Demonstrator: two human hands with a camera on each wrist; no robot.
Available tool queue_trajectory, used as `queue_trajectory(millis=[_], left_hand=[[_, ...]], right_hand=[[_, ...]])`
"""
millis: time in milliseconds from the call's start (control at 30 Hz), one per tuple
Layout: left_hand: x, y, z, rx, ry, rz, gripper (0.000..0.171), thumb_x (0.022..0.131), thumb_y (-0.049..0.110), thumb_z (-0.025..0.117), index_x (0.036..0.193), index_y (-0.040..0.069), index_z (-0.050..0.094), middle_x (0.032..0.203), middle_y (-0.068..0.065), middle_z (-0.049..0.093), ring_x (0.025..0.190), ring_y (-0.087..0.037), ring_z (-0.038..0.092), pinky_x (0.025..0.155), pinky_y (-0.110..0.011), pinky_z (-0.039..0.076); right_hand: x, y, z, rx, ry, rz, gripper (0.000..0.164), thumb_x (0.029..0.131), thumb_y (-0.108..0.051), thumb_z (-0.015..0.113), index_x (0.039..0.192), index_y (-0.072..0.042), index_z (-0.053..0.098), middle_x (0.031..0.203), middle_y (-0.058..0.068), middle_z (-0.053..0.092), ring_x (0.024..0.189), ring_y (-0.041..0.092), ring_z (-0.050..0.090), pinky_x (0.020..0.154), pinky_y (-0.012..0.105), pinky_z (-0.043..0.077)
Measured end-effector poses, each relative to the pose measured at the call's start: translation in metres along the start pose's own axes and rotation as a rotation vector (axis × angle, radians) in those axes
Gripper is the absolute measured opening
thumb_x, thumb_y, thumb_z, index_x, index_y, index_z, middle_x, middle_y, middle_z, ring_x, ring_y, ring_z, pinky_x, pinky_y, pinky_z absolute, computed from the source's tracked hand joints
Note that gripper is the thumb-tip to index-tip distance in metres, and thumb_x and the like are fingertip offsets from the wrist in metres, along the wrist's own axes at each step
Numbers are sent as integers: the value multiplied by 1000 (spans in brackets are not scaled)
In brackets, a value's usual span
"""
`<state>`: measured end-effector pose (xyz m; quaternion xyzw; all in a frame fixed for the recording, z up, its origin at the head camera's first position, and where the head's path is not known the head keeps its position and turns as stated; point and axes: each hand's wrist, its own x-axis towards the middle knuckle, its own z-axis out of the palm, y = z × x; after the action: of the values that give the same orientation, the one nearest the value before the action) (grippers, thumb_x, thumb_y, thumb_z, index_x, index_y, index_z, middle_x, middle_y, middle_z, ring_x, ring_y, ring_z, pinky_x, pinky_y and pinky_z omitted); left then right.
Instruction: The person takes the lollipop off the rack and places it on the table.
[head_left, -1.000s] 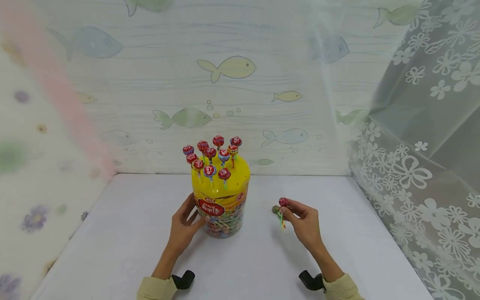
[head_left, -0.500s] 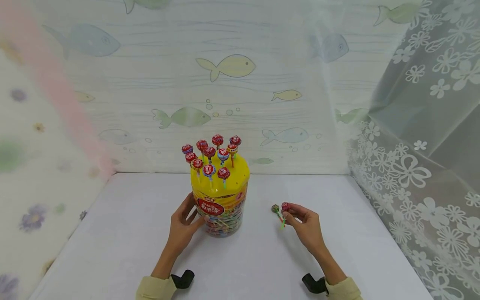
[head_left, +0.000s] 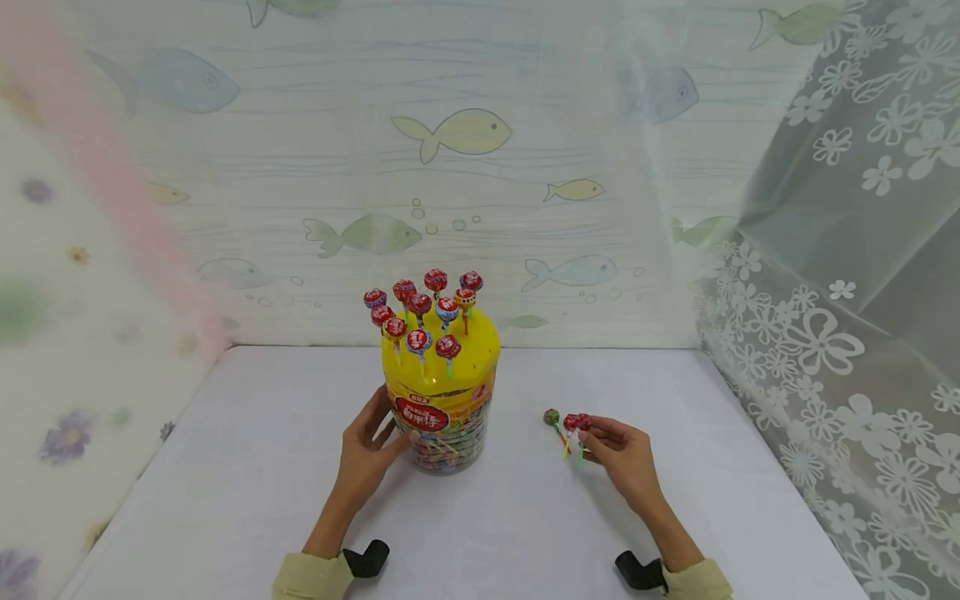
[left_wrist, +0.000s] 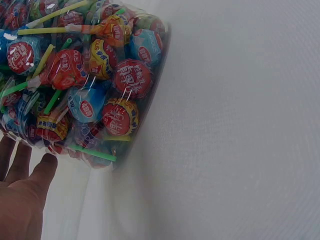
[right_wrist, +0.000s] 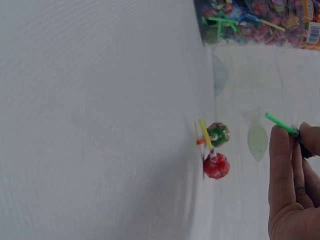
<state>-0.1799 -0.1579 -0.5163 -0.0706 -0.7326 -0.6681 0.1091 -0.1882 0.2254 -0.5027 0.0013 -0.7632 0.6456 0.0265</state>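
A clear jar of lollipops (head_left: 450, 446) stands left of the middle, with several lollipops upright in its yellow lid (head_left: 476, 358). My left hand (head_left: 363, 458) holds the jar's left side, thumb toward the front; in the left wrist view its fingertips touch the plastic. To the right, my right hand (head_left: 624, 458) pinches a red-wrapped lollipop (head_left: 583, 422), its green stick (right_wrist: 279, 123) pointing out past the fingers. Just left of those fingers are a red lollipop with a yellow stick (right_wrist: 216, 166) and a green lollipop (head_left: 552, 416) on the table.
The white table (head_left: 487, 542) ends at a back curtain (head_left: 630, 308) printed with fish. A sheer flowered curtain (head_left: 825, 367) hangs along the right side, and another flowered cloth (head_left: 97, 350) along the left.
My right hand has moved to the right and slightly down, pinching a lollipop. The red lollipop with the yellow stick has come into sight beside the green one. My left hand stays on the jar.
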Motion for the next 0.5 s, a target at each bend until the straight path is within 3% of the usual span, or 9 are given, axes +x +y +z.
queue_trajectory(millis=[500], left_hand=[[0,1,0,9,-2,-5,82,90,5,76,159,14,34,160,-9,42,148,-32,39,117,-42,39]], right_hand=[[9,11,-19,-85,-5,147,36,95,-3,69,127,12,62,104,16,72,88,15,73,74,28,65]])
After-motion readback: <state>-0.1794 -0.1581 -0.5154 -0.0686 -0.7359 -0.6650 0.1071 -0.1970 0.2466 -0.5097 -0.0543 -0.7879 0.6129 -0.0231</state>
